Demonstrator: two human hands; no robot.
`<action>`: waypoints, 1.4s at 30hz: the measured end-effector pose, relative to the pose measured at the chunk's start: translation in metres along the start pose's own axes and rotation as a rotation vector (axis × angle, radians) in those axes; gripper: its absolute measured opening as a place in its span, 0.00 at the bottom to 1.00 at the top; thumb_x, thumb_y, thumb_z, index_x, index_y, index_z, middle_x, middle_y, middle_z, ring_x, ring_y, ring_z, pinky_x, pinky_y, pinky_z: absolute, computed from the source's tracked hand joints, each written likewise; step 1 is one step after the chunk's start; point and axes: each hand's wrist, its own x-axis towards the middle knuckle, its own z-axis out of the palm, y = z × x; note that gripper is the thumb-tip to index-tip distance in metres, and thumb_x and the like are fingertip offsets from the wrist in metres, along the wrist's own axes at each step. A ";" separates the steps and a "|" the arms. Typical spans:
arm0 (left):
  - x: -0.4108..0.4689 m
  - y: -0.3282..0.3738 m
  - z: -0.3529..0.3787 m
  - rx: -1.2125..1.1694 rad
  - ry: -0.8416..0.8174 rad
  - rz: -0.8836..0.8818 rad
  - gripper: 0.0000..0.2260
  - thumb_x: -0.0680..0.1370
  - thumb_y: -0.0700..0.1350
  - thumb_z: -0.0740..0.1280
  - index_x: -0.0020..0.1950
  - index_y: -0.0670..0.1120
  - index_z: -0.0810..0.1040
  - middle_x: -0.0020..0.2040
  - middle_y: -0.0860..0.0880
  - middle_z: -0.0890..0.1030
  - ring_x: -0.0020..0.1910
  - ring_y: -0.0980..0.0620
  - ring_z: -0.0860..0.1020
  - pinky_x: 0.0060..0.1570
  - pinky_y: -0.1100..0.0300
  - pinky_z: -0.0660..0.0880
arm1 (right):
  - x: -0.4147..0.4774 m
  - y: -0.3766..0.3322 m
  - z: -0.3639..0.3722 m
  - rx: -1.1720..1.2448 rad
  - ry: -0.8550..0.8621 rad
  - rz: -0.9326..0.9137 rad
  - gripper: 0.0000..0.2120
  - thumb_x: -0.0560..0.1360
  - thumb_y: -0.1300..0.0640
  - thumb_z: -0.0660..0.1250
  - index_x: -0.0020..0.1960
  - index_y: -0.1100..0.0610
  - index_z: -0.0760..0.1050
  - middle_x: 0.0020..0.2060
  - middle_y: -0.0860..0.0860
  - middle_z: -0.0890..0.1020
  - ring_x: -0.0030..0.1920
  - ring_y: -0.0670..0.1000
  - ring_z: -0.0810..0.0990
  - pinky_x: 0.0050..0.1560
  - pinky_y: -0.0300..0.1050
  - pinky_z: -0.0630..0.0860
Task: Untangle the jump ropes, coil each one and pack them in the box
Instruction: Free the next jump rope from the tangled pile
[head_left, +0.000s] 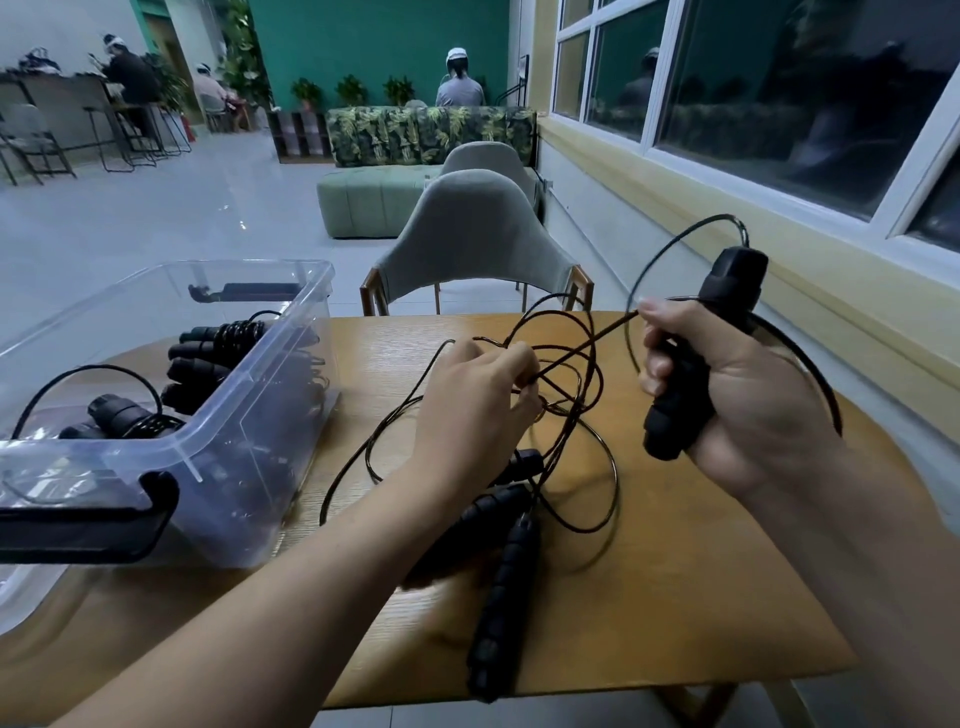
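- The right hand (737, 400) is closed tight round a black handle (691, 364) of a jump rope. The handle stands almost straight up, lifted off the wooden surface (701, 597).
- A thin black cord (587, 344) runs tight from the right hand's thumb across to the left hand (467, 405).
- The left hand pinches that cord with its fingertips, just above a messy tangle (571, 400) of loops. The tangle lies on the surface between the two hands.
- From the top of the held handle, more cord curves up in a big loop and comes back down behind the right hand.
- Two more handles (498, 592) lie side by side on the surface. They are under the left wrist, close to the person.
- A clear box (260, 374) sits on the surface just to the left of the left hand. Its top is open.
- Inside the box are coiled ropes (208, 358) with black handles, packed close together.
- A grey chair (467, 244) stands past both hands, on the far side of the surface.
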 end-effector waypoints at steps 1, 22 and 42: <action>0.000 0.000 0.001 0.013 0.001 -0.003 0.04 0.78 0.46 0.72 0.49 0.51 0.78 0.43 0.58 0.83 0.48 0.51 0.69 0.49 0.52 0.70 | 0.000 -0.002 0.000 0.009 0.003 -0.004 0.07 0.76 0.60 0.75 0.46 0.56 0.76 0.36 0.50 0.78 0.32 0.47 0.73 0.33 0.38 0.72; 0.001 0.019 -0.001 0.028 0.035 0.031 0.12 0.84 0.52 0.57 0.56 0.52 0.80 0.48 0.56 0.83 0.49 0.47 0.72 0.50 0.46 0.71 | -0.003 0.057 0.014 -0.190 0.049 -0.008 0.05 0.80 0.59 0.73 0.53 0.61 0.83 0.40 0.54 0.83 0.35 0.53 0.78 0.36 0.47 0.76; -0.004 0.022 -0.004 0.066 0.006 0.096 0.07 0.80 0.45 0.72 0.56 0.48 0.77 0.47 0.54 0.83 0.49 0.47 0.72 0.49 0.53 0.64 | 0.001 0.067 0.008 -0.276 0.024 -0.043 0.07 0.77 0.57 0.78 0.51 0.59 0.83 0.36 0.52 0.83 0.36 0.53 0.80 0.38 0.48 0.79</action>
